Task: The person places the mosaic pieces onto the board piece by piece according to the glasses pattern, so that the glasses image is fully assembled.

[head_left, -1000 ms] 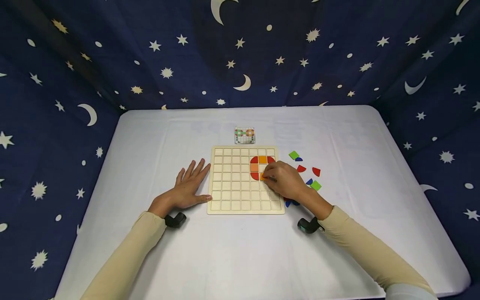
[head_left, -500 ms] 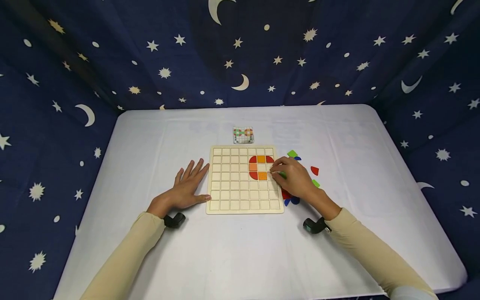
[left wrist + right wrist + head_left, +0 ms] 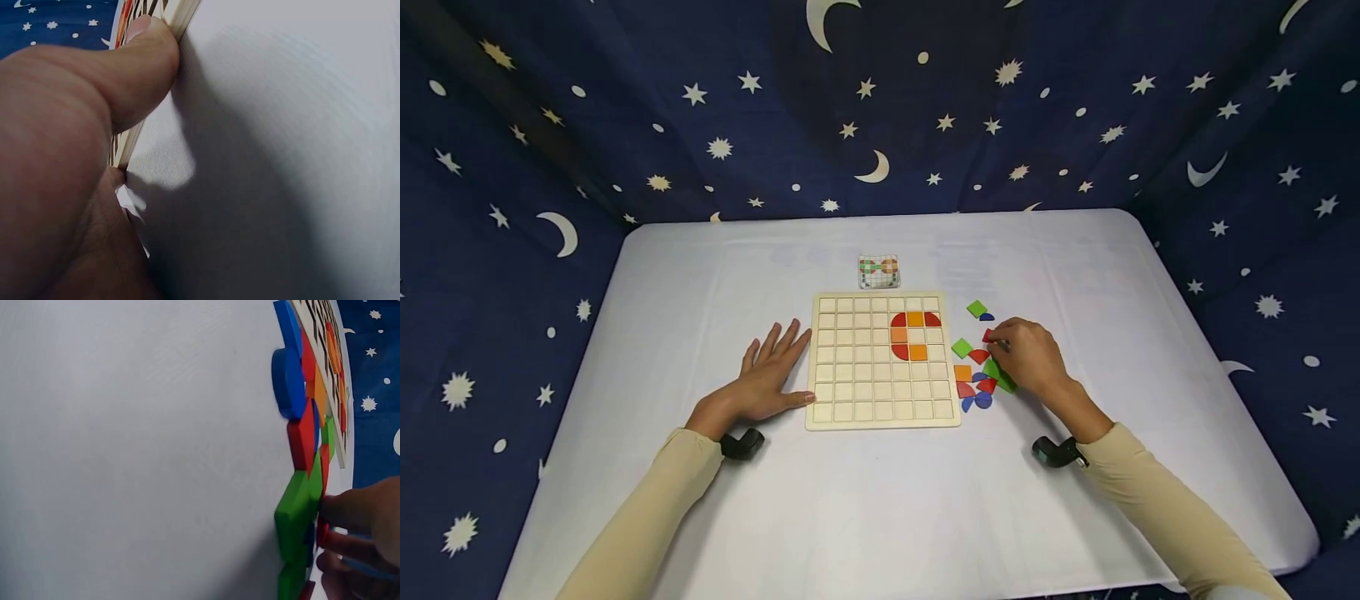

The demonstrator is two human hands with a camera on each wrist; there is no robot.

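A pale wooden grid board (image 3: 853, 379) lies on the table, with red rounded pieces (image 3: 898, 352) and orange squares (image 3: 915, 318) forming a partial ring at its upper right. My left hand (image 3: 752, 387) rests with fingers spread against the board's left edge; in the left wrist view its thumb (image 3: 147, 62) touches that edge. To the right of the board, my right hand (image 3: 1032, 357) pinches a red piece (image 3: 987, 335) between thumb and fingertips, low among the loose pieces. The right wrist view shows that red piece (image 3: 322, 528) partly hidden by the fingers.
Loose pieces lie along the board's right side: green squares (image 3: 962, 348), an orange square (image 3: 963, 373), blue rounded pieces (image 3: 982, 400) and more red ones (image 3: 979, 356). A small pattern card (image 3: 878, 272) lies beyond the board. White cloth (image 3: 865, 508) covers the table.
My right hand has let go of an orange square on the board and moved right to the loose pieces, where it has taken hold of a red one. The left hand stays at the board's edge.
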